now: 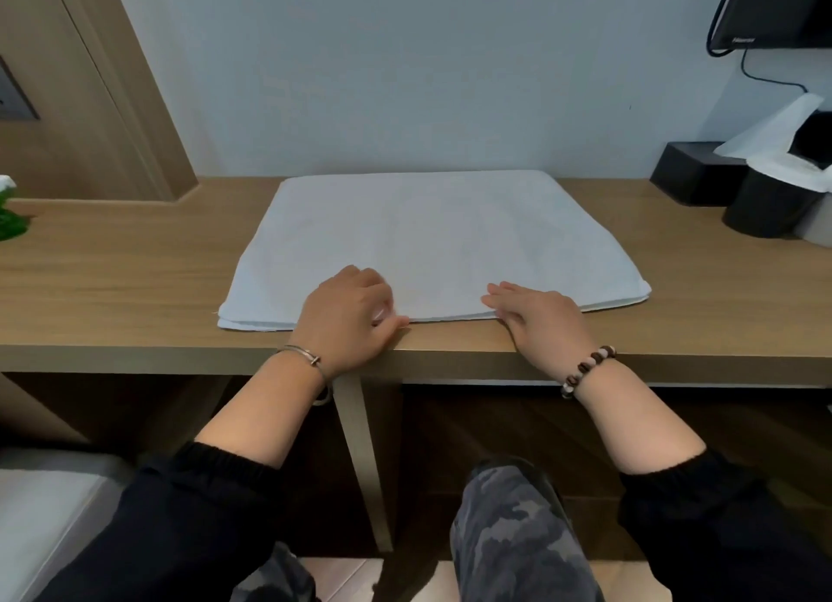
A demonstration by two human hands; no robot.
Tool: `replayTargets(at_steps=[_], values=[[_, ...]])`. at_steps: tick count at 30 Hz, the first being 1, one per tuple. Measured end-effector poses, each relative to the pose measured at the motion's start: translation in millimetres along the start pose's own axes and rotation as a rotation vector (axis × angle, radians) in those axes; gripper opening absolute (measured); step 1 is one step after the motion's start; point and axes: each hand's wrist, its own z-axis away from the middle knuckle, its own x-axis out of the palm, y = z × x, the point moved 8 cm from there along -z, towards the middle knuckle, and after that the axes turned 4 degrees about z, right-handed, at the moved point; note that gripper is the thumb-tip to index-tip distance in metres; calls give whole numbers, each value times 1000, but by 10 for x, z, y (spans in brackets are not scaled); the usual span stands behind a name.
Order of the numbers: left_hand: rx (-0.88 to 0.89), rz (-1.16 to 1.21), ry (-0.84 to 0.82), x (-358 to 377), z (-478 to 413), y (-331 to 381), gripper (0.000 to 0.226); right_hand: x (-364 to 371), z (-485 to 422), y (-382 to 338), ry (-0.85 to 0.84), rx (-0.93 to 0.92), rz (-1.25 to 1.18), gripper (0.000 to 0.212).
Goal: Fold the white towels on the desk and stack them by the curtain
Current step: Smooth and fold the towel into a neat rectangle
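A white towel (pixel 432 236) lies flat on the wooden desk (pixel 112 286), folded once so that two layers show along its near edge. My left hand (pixel 349 318) rests at the towel's near edge left of centre, fingers curled onto the cloth and thumb stretched along the hem. My right hand (pixel 535 318) lies flat on the near edge right of centre, fingers straight and pointing left. No curtain is in view.
Black containers (pixel 765 205) with white paper stand at the desk's back right, under a wall-mounted dark device (pixel 765 11) with a hanging cable. A green plant (pixel 9 214) sits at the far left. A wooden door frame stands behind the left end of the desk.
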Motion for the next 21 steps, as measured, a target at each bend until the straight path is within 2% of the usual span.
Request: replayTargets(at_steps=[2,4,5,7,9,10,13,15,19,21], values=[[1,9,-115,206,-161,155,41,30,-10,-31,-35,-29,13,34],[-67,6,-220,415,-307,260,48,22,-27,20,-47,14,-104,32],[-103,-10,-256,502,-354,291,49,-42,-31,98,0,82,-208,30],[-149,-69,-302,636,-381,307,51,-265,-5,390,200,259,-328,28],[-161,-105,-313,688,-379,295,53,-496,68,752,363,426,-198,31],[-159,-109,-310,692,-378,287,54,-571,113,946,375,514,-100,34],[-160,-107,-301,690,-380,277,55,-602,224,1445,230,745,24,40],[-168,-110,-298,696,-377,273,55,-604,215,1547,189,757,-48,41],[-173,-118,-291,692,-378,259,55,-722,200,1551,272,717,-293,40],[-175,-125,-283,692,-383,264,55,-742,223,1587,203,745,-299,39]])
